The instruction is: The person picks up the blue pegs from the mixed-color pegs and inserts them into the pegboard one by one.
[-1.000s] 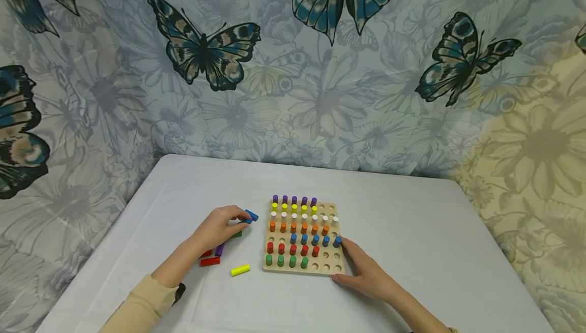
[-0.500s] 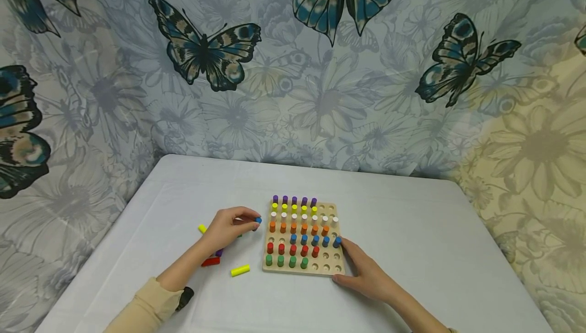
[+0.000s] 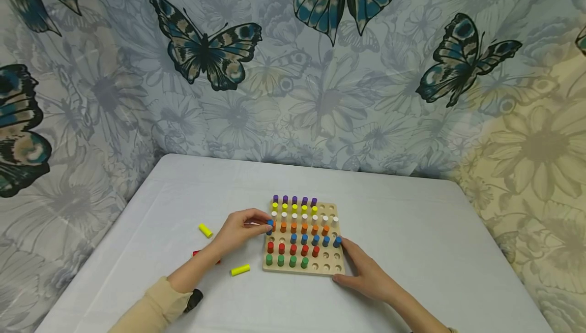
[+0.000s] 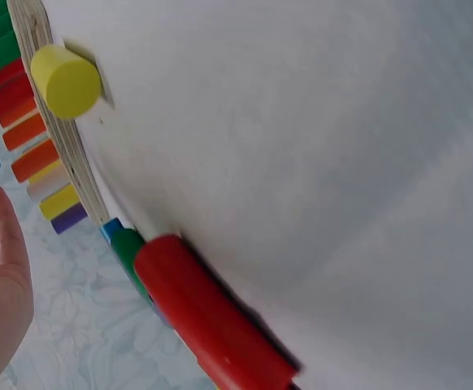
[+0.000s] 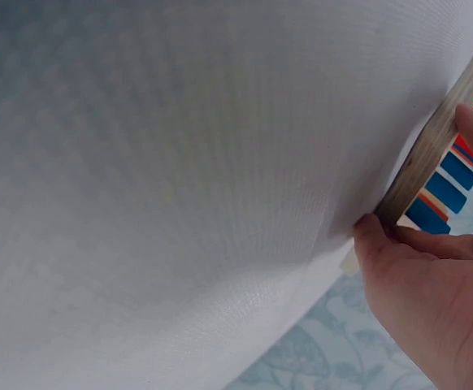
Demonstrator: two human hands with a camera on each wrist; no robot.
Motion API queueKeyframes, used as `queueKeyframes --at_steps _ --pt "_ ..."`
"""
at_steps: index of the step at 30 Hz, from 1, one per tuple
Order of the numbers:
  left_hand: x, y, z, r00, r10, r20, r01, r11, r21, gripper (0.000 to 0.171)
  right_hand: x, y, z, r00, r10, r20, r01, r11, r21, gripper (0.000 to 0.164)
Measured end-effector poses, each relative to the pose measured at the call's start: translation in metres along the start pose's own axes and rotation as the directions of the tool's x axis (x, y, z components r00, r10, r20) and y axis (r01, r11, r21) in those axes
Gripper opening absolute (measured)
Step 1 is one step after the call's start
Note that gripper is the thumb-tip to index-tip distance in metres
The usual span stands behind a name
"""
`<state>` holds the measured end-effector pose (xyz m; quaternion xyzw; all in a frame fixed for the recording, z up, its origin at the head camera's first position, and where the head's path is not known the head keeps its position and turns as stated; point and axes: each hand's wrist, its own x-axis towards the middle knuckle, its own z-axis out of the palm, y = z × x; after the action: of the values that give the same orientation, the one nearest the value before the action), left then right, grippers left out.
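Observation:
A blue peg (image 3: 269, 226) is pinched between the thumb and fingertips of my left hand (image 3: 239, 229), just over the left edge of the wooden pegboard (image 3: 302, 271). Rows of purple, yellow, white, orange, blue, red and green pegs stand upright in the board. In the blue row (image 3: 315, 240), the holes at the left end have no pegs. My right hand (image 3: 368, 273) holds the board's right side, its thumb by the front corner and its fingers farther back. The right wrist view shows these fingertips against the board's wooden edge (image 5: 422, 166).
A yellow peg (image 3: 240, 270) lies in front of the board's left corner, and another yellow peg (image 3: 205, 230) lies farther left. Red pegs (image 4: 212, 313) lie under the left forearm, partly hidden in the head view. A green peg (image 4: 128, 248) lies beyond them on the white table (image 3: 389, 211).
My left hand has picked up the blue peg from the table, tilted it upright and carried it right to the board's edge. The right hand and board have stayed put.

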<state>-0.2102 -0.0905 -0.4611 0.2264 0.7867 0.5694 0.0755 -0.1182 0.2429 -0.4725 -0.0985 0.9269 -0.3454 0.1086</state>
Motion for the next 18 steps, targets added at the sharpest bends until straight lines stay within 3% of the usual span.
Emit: queueKeyframes --at_steps 10,18 --pt "0.005 0.001 0.018 1.000 -0.001 0.030 0.002 1.000 -0.021 0.020 0.000 0.001 0.000 1.000 0.007 0.001 -0.007 1.000 -0.004 0.094" --pt "0.008 -0.003 0.021 0.997 0.016 0.072 -0.019 0.999 0.044 0.019 0.001 0.001 0.000 1.000 0.006 0.002 -0.006 1.000 -0.010 0.094"
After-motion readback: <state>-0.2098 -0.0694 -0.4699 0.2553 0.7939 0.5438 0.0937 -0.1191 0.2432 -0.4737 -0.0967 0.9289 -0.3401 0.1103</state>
